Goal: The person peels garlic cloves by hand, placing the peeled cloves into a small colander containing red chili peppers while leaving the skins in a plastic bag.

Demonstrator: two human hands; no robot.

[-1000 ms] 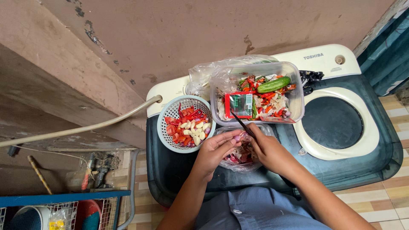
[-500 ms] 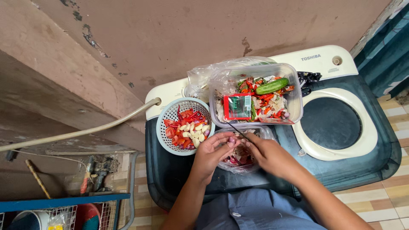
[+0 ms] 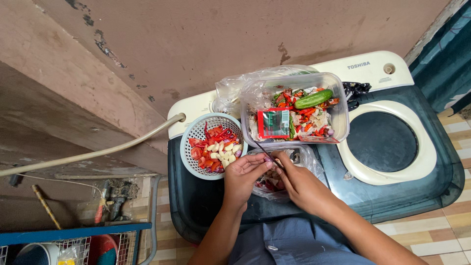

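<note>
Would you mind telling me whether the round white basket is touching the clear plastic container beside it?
Touching. The head view shows the basket rim meeting the left wall of the clear container, with no gap between them.

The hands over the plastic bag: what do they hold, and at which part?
The left hand pinches a small purplish piece at its fingertips. The right hand seems to hold a thin dark knife; its grip is hidden.

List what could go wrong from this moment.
The knife blade sits close to the left hand fingers on a small shallot; a slip might nick them. The peel bag lies near the washing machine front edge and could slide off.
</note>
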